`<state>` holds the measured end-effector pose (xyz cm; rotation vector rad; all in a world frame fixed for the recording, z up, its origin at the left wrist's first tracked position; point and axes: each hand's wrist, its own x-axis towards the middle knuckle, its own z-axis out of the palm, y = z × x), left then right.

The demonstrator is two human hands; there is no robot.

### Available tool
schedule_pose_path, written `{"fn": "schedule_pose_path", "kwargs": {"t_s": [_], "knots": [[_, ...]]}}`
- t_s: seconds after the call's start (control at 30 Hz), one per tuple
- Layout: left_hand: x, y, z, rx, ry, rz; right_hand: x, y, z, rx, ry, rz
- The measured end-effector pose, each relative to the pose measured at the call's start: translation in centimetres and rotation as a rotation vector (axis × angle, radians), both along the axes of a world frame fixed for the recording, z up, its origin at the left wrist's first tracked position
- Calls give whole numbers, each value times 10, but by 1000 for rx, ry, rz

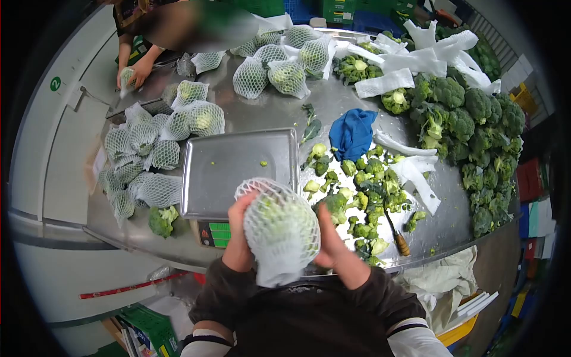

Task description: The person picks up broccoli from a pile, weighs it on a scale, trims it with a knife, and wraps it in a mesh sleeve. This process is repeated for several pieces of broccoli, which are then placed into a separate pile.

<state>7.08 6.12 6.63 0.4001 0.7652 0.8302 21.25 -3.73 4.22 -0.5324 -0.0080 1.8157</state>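
Between my two hands is a head of broccoli in a white foam net (279,226), raised in front of my body at the table's near edge. My left hand (240,229) grips its left side, fingers partly hidden behind the net. On the other side, my right hand (332,241) presses against the netted broccoli with the thumb pointing up. The net's loose white end hangs toward me. Just beyond lies a metal tray on a scale (238,163), with a few green crumbs on it. Cut broccoli florets (372,196) are scattered right of my hands.
Netted broccoli heads (143,143) pile up at left, others (273,71) at the back. A broccoli heap (470,119) and loose foam nets (416,59) fill the right. A blue cloth (352,134) and a wooden-handled knife (402,243) lie nearby. Another person's hands (140,71) work at far left.
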Motion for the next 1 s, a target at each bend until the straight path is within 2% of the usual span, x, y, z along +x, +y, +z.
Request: {"fn": "schedule_pose_path", "kwargs": {"t_s": [0.03, 0.07, 0.1, 0.17, 0.2, 0.23, 0.3, 0.33, 0.37, 0.43, 0.47, 0.5, 0.57, 0.63, 0.67, 0.73, 0.8, 0.87, 0.93, 0.97, 1.0], "knots": [[-4, 8, -17, 76, 165, -43, -10, 0, 1, -18, -19, 52], [-11, 15, -24, 271, 217, -76, -14, 7, -2, -112, -93, 1], [-15, 19, -26, 281, 206, -80, -12, 14, -7, -103, -103, -6], [-29, 25, -22, 507, 560, 197, -9, 32, -15, -1, -112, -133], [-42, 28, -13, 498, 540, 97, -7, 43, -13, -25, -183, -220], [-46, 26, -10, 507, 539, 101, -6, 55, -8, 55, -291, -294], [-42, 23, -7, 588, 321, -9, -10, 79, -10, 94, -908, -332], [-38, 27, -5, 596, 198, 2, -14, 92, -5, 218, -1287, -335], [-39, 36, -8, 599, 201, 15, -16, 102, 3, 431, -1519, -285], [-48, 65, -23, 585, 305, 200, -31, 120, 23, 594, -1451, -260], [-63, 85, -29, 437, 162, 211, -34, 125, 34, 515, -1300, -187], [-78, 104, -30, 449, 181, 246, -38, 136, 28, 523, -1160, -264], [-103, 142, -27, 194, -61, 378, -30, 151, 18, 500, -1150, -297], [-135, 202, -23, 348, 6, 450, -11, 156, 8, 375, -1007, -225], [-153, 238, -18, 436, 62, 463, 1, 157, 1, 300, -1050, -237], [-183, 300, 4, 518, 230, 467, 30, 156, -12, 161, -1144, -265], [-207, 347, 13, 918, 480, 461, 61, 155, -23, 36, -1181, -333], [-270, 435, -4, 1606, 1497, 443, 90, 156, -31, -109, -1182, -414], [-343, 526, -28, 1474, 1812, 406, 115, 162, -39, -187, -1283, -438], [-329, 527, -15, 1418, 2239, 386, 130, 165, -44, -223, -1352, -455], [-314, 522, -5, 1442, 2121, 412, 146, 168, -52, -208, -1385, -450]]}}
